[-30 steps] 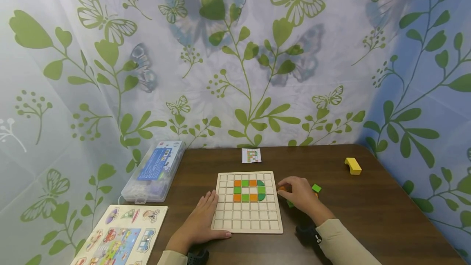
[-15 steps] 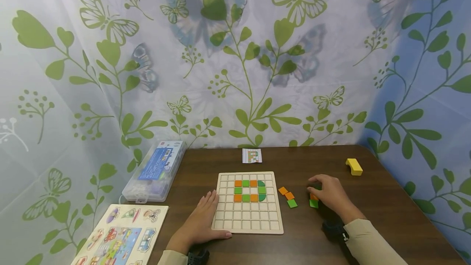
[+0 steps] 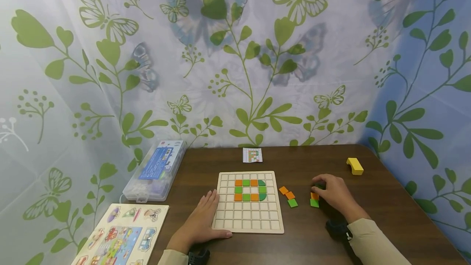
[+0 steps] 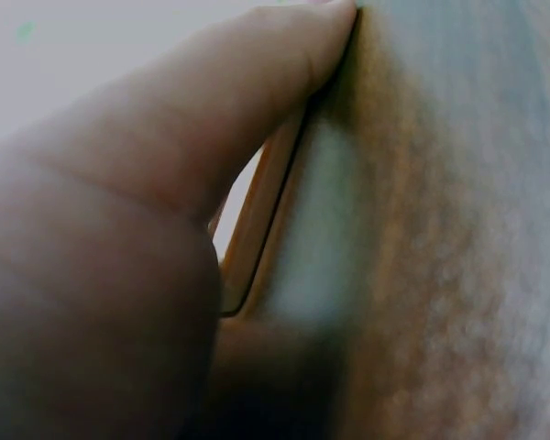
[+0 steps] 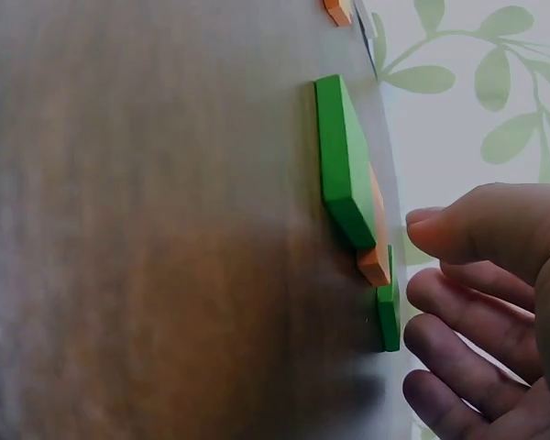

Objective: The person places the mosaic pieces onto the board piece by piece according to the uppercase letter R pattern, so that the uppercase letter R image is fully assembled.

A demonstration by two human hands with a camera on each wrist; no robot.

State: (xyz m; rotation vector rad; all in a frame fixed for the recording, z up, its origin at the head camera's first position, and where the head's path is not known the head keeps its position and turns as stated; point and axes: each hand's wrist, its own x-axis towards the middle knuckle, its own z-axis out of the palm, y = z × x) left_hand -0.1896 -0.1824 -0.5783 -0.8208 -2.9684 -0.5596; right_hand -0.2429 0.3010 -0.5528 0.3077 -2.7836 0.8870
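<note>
A wooden grid board (image 3: 247, 218) lies on the table with orange, green and dark green tiles set in a ring on its upper part. My left hand (image 3: 198, 221) rests along its left edge, fingers straight and thumb at the near edge; in the left wrist view the thumb (image 4: 257, 73) lies by that edge. My right hand (image 3: 336, 193) hovers over the right-hand loose tiles, holding nothing. Below its fingers are a green tile (image 3: 314, 203) and an orange tile (image 3: 314, 196). In the right wrist view another green tile (image 5: 388, 307) sits behind them, the thumb and fingers apart.
Between the board and right hand lie orange tiles (image 3: 290, 195) and a green tile (image 3: 292, 203). A pattern card (image 3: 252, 155) is behind the board, a yellow arch block (image 3: 355, 166) at the far right. A plastic case (image 3: 154, 169) and picture puzzle (image 3: 119, 236) stand left.
My right hand has moved right, from the loose tiles beside the board to the farther group. Over the last half second it shifts only slightly. The left hand stays on the board.
</note>
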